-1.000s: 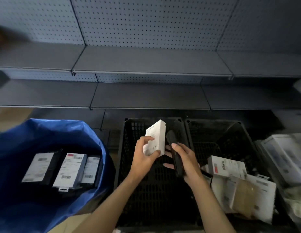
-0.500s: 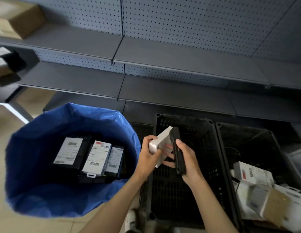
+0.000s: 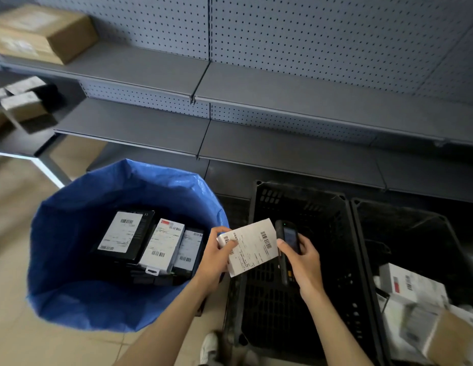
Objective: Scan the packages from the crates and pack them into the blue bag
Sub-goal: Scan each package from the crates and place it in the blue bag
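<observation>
Package (image 3: 252, 245), a flat white carton with barcoded labels on its upturned face, sits tilted in the left hand (image 3: 217, 260), thumb and curled fingers pinching its left end, above the left rim of a black lattice-walled plastic crate (image 3: 296, 313), just beside the blue bag (image 3: 71, 286). Right hand (image 3: 301, 262) grips a slim black scanner (image 3: 288, 239) just beside the package's right edge. Labelled flat boxes (image 3: 161, 247) lie in the bag's crinkled woven plastic. Second crate (image 3: 402, 220) holds white and brown parcels (image 3: 409, 283); grey perforated metal shelving (image 3: 151, 122) stands behind
</observation>
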